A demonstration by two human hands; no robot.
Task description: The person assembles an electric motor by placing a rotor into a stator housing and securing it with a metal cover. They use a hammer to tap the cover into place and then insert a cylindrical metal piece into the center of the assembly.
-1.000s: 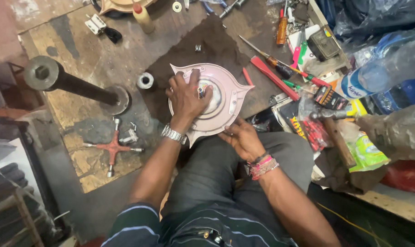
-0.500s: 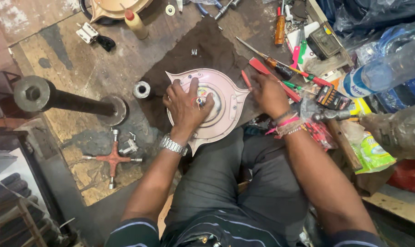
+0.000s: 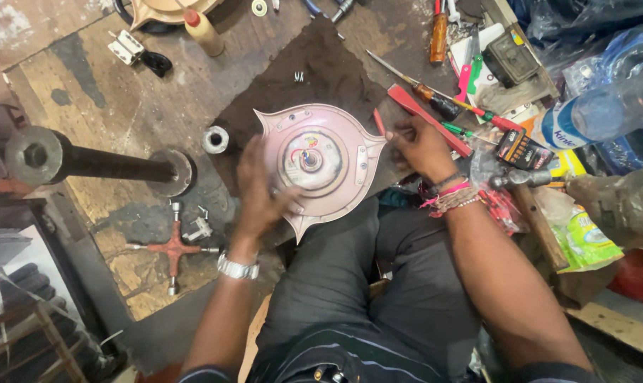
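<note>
Head view: my left hand [image 3: 259, 195], fingers spread, rests on the left rim of the round pink metal fan-motor housing [image 3: 336, 152], which lies on a dark cloth [image 3: 314, 71] before my knees. My right hand [image 3: 422, 145] closes around a red-handled flat tool [image 3: 424, 117] just beside the housing's right tip.

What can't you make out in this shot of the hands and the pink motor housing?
Head view:
- Left hand: motion-blurred, so its grip on the pink motor housing is unclear.
- Right hand: fingertips hide whatever it touches beside the red-handled tool.
- Housing's lower edge: covered by the left hand and the person's lap.
- Plastic bottle: cut off by the right edge.
</note>
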